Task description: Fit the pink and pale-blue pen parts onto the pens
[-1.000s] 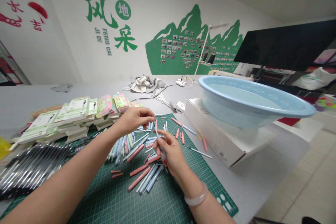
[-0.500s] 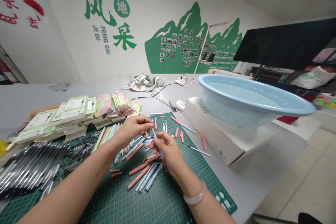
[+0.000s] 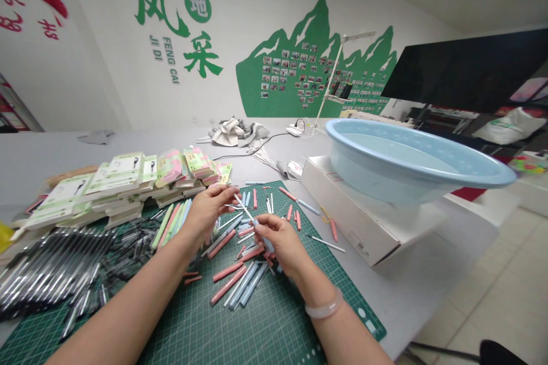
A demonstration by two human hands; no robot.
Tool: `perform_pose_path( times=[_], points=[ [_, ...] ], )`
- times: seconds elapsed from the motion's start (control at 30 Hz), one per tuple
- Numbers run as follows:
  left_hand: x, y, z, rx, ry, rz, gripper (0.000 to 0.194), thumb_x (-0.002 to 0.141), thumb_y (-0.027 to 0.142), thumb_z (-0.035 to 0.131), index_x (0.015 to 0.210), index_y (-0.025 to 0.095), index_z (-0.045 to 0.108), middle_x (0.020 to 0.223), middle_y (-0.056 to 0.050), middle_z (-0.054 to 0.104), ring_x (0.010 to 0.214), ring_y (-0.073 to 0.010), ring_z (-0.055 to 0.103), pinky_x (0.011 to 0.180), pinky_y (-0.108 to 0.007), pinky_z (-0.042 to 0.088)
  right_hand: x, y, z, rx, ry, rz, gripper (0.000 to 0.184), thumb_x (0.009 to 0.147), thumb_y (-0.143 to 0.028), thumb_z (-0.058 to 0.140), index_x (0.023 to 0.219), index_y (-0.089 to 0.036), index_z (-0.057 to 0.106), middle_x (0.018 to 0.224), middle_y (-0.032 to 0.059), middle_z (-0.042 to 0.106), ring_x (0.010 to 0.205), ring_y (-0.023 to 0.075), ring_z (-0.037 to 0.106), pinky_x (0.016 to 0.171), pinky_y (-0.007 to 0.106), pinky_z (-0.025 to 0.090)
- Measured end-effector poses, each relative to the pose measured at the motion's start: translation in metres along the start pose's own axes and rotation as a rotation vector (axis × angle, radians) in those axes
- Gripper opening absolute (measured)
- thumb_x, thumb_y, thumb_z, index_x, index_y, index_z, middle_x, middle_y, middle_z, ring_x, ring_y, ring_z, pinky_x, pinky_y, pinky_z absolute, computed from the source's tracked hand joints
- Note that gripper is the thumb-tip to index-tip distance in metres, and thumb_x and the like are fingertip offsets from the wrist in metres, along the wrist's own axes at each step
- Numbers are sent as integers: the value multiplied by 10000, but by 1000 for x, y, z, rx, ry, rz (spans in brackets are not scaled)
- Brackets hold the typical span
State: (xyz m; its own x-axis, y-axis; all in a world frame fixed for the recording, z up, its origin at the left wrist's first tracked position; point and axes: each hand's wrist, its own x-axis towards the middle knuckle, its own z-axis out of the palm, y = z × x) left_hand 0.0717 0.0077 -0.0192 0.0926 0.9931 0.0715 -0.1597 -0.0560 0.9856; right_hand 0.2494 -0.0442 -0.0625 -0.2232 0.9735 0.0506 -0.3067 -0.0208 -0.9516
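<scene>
Between my hands a slim white pen refill [image 3: 244, 208] slants down to the right. My left hand [image 3: 214, 204] pinches its upper end. My right hand [image 3: 279, 239] is closed round a light blue pen barrel [image 3: 268, 244], mostly hidden by the fingers, at the refill's lower end. Whether the refill's tip sits inside the barrel, I cannot tell. Under and around both hands lie loose pen parts: a red barrel [image 3: 228, 285], blue barrels [image 3: 253, 285] and white refills, on a green cutting mat [image 3: 265, 336].
Many clear pens with dark parts [image 3: 55, 268] lie at left. Behind them are stacked small boxes [image 3: 124, 174]. A blue basin [image 3: 394, 182] rests on a white carton [image 3: 355, 211] at right. Grey cloths [image 3: 235, 134] and a cable lie toward the wall.
My hands have moved a little apart, the left one up and to the left. A longer stretch of the white refill now shows between them.
</scene>
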Motion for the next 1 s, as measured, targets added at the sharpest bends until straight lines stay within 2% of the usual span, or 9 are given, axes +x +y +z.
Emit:
perform_pose_path(
  times=[0.07, 0.17, 0.3, 0.43, 0.53, 0.6, 0.73, 0.87, 1.0],
  points=[
    [1, 1, -7, -18, 45, 2, 316, 687, 413, 709, 853, 146, 678, 807, -37, 640, 689, -103, 581, 577, -181, 446, 3, 2, -6, -46, 22, -15, 179, 717, -260, 670, 856, -149, 652, 661, -9, 602, 588, 105, 543, 592, 235, 414],
    [-2, 0, -15, 45, 25, -31, 339, 669, 438, 710, 837, 145, 678, 807, -38, 644, 684, -105, 575, 571, -187, 436, 8, 5, -15, -174, 23, -15, 233, 732, -286, 641, 928, -160, 651, 667, -7, 607, 588, 128, 576, 591, 256, 429],
    [-10, -5, -21, 205, -9, -112, 342, 653, 453, 703, 764, 131, 672, 684, -13, 602, 585, -90, 521, 507, -184, 393, 12, -1, -18, -706, 3, -102, 263, 740, -239, 621, 1002, -229, 643, 711, -9, 639, 633, 146, 602, 591, 251, 411],
    [-15, -6, -26, 275, -36, -133, 349, 644, 464, 688, 761, 136, 665, 663, -5, 586, 561, -90, 496, 495, -190, 384, 20, -24, -4, -1421, -255, -266, 172, 726, -195, 639, 869, -269, 701, 829, 19, 685, 801, 189, 609, 649, 261, 384],
    [-18, -3, -26, 297, -55, -119, 349, 628, 469, 688, 738, 140, 653, 622, 8, 563, 556, -94, 486, 493, -194, 384, 33, -40, 10, -1712, -446, -383, 196, 735, -131, 606, 848, -250, 714, 855, 50, 692, 850, 212, 604, 652, 269, 368],
    [-20, -1, -26, 306, -64, -109, 338, 625, 464, 687, 728, 145, 645, 605, 17, 549, 546, -93, 478, 488, -195, 384, 40, -45, 15, -1783, -518, -342, 212, 703, -120, 636, 849, -253, 714, 844, 45, 700, 823, 208, 612, 621, 260, 357],
    [-23, -3, -28, 364, -78, -121, 309, 651, 459, 660, 729, 161, 634, 592, 30, 535, 499, -89, 465, 450, -198, 369, 45, -46, 9, -1753, -420, -240, 201, 678, -207, 702, 868, -271, 706, 807, 19, 703, 748, 192, 613, 572, 248, 336],
    [-23, -9, -30, 496, -139, -160, 355, 659, 519, 625, 729, 172, 649, 586, 21, 564, 469, -102, 462, 407, -202, 328, 39, -41, -13, -1537, -354, -189, 141, 687, -247, 709, 829, -247, 711, 799, 1, 700, 731, 164, 606, 581, 231, 344],
    [-22, -14, -29, 565, -233, -176, 344, 649, 506, 635, 703, 167, 665, 549, 14, 566, 489, -119, 489, 443, -212, 351, 34, -26, -38, -1334, -206, -188, 169, 716, -153, 646, 850, -231, 712, 814, -6, 701, 766, 157, 601, 669, 241, 377]
  ],
)
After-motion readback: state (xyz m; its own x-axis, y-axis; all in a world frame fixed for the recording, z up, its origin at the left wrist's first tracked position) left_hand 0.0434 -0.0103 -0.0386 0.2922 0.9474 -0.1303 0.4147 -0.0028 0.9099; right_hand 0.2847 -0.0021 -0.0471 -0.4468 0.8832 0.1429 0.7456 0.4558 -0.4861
